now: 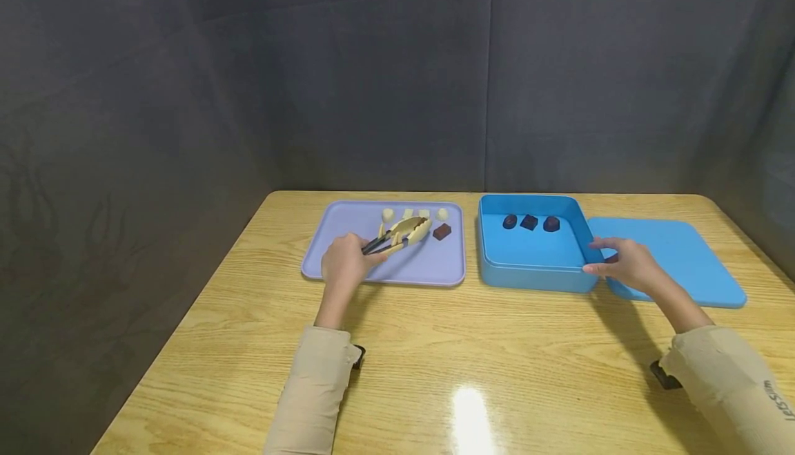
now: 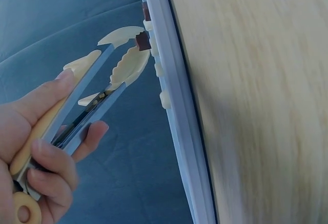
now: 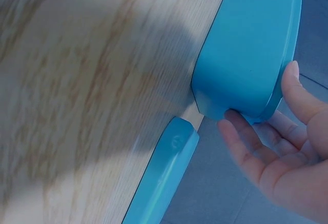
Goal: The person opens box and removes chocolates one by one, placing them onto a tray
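Two containers stand on the table (image 1: 435,344). The purple tray (image 1: 335,224), on the person's left, carries a row of four white pieces (image 1: 388,215) along its far side, with a loose brown piece (image 1: 442,232) just in front of the row's right end. The blue box (image 1: 537,277), to the right of the tray, is uncovered and contains three dark pieces (image 1: 529,222) side by side toward the back. Its lid (image 1: 689,262) lies flat to its right.

The left hand (image 1: 346,259) is clamped on the tongs (image 1: 419,232), fingers wrapped about the handles. A second brown piece (image 2: 142,41) sits between the tong tips, beyond the fingers; whether it is lifted clear cannot be told. The right hand (image 1: 633,263) grips the box's near right corner between thumb and fingers.
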`<state>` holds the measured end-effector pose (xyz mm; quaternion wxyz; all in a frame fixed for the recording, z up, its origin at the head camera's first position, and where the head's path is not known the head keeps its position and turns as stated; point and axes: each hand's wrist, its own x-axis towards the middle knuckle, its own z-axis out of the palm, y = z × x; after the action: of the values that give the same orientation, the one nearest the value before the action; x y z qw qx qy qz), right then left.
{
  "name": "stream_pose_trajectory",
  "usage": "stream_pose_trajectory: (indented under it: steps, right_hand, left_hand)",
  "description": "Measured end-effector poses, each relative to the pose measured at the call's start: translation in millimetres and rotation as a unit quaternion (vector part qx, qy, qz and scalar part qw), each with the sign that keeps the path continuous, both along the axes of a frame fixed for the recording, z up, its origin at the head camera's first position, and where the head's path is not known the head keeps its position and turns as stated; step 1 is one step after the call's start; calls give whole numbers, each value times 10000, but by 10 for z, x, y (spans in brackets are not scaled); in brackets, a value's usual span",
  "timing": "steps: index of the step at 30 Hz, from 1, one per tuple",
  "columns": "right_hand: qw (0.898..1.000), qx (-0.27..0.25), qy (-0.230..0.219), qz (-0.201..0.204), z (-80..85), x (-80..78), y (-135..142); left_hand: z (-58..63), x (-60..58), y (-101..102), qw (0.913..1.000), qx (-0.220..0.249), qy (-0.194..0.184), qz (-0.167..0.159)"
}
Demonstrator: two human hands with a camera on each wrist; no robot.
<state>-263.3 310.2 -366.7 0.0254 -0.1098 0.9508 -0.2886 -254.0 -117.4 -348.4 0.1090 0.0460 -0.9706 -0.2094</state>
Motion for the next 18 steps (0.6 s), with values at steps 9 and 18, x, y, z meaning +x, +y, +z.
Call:
stream_pose_trajectory:
  steps: [9,18]
  right_hand:
    - [10000,16,-11,-32,-7,0,-2]
    - [10000,36,-28,-53,-6,-9,0]
  left_hand:
    - [-31,5,4,9999,-121,-116,24]
    - [-66,-20,8,9996,-195,-218,40]
